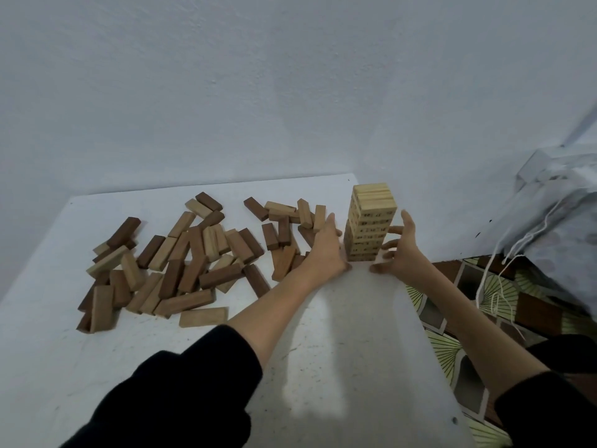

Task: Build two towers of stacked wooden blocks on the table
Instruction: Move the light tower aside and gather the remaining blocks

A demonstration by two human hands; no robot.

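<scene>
Pale blue-white wall [290,76] fills the upper half of the view, meeting a white table [323,350] that runs from the middle down to the bottom edge. At about four o'clock, off the table's right edge, lies a floor [452,344] of green fan-patterned and dark brown tiles. At three o'clock a bundle of light patterned fabric [555,227] hangs in, with white strings [497,286] trailing down over the tiles.

Spread across the table from nine o'clock toward the centre is a pile of loose wooden blocks [181,263], dark brown and light tan mixed, lying flat, tilted and overlapping one another. A smaller group of them reaches toward one o'clock, just beside the left hand.

Two black sleeves [181,392] come in from six and five o'clock, with bare forearms reaching up the table.

Slightly right of centre, near the table's far right corner, stands a tower [371,221] of pale wooden blocks, upright, many layers high.

On either side of the tower's lower part are the hands. Left hand [326,247] has straight fingers held flat beside the tower's left face; whether it touches is unclear. Right hand [400,250] is at the right side with fingers spread and loosely bent toward the tower, holding nothing.
</scene>
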